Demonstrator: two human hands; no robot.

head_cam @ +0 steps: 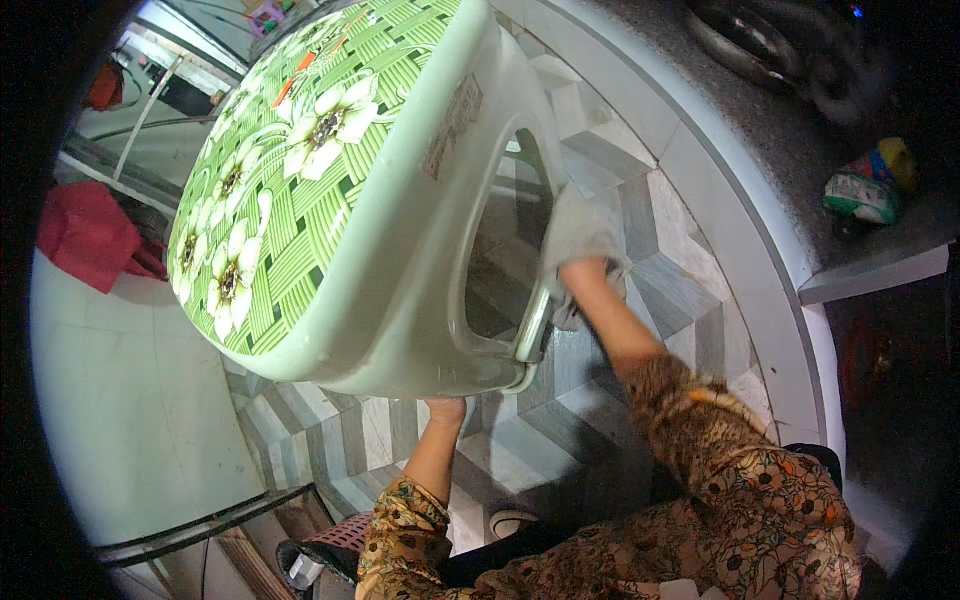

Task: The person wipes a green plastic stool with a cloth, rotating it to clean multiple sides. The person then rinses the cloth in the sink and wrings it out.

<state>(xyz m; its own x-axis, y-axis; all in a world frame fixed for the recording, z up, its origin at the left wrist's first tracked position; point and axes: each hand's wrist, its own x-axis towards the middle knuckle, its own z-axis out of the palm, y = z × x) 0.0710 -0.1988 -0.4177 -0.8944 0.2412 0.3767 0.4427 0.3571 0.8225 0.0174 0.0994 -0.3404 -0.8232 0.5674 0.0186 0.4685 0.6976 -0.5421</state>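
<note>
A pale green plastic stool [405, 285] fills the middle of the view, tilted so that its seat faces up and left. The seat has a green woven print with white flowers, and one side has a large opening. My right hand [585, 271] is bunched in a grey cloth [592, 225] against the stool's right-hand edge, beside that opening. The cloth covers most of its fingers. My left hand [448, 409] reaches behind the stool's lower side. Only the wrist and heel of that hand show; its fingers are hidden, so its hold cannot be seen.
Grey and white patterned tiles [517, 457] cover the floor. On the dark counter [765, 142] at right are a dark metal pan [742, 45] and a coloured packet [862, 191]. A red cloth [90, 232] hangs at left. A pink perforated item [341, 536] lies near my left sleeve.
</note>
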